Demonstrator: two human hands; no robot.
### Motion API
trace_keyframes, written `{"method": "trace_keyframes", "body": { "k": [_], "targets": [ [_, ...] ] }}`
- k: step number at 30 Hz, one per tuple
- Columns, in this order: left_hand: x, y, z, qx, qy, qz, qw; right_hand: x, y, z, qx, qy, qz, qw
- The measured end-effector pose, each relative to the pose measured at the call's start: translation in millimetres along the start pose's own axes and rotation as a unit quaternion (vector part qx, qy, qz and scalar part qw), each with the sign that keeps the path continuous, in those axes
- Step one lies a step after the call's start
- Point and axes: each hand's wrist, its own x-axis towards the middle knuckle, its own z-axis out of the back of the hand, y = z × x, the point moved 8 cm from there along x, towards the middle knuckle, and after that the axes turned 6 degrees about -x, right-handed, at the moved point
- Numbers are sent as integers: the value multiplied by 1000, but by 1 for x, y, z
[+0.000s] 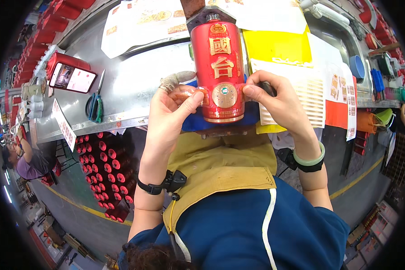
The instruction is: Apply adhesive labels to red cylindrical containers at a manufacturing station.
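Observation:
A red bottle [218, 54] with gold characters lies on its back, its dark cap at the far end. Near its base is a round gold label [225, 95] with a small green mark at its centre. My left hand [173, 108] is closed at the bottle's lower left side, thumb pressing by the label. Beige wrapping covers one of its fingers, and a shiny orange-tinted covering shows beside the thumb. My right hand [276, 92] pinches at the bottle's right edge, thumb and forefinger close together. Something dark shows behind those fingers; I cannot make it out.
Scissors [94, 105] with dark teal handles and a phone [73, 77] lie on the metal table [130, 74] to the left. Sheets of labels [308, 85] and a yellow sheet [279, 47] are on the right. Several red bottles [108, 168] stand below the left table edge.

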Motion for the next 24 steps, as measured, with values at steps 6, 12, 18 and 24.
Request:
{"method": "trace_keyframes", "body": {
  "k": [6, 12, 18, 24],
  "targets": [
    [0, 0, 0, 0, -8, 1, 1000, 1, -1, 1, -4, 0, 2, 1000],
    [0, 1, 0, -3, -1, 3, 1000, 1, 0, 0, 3, 3, 5, 1000],
    [-2, -2, -1, 16, -9, -8, 1000, 1, 0, -1, 11, 10, 4, 1000],
    [-3, -6, -7, 13, -20, -24, 999, 0, -2, 1, -1, -19, 30, 999]
  ]
}}
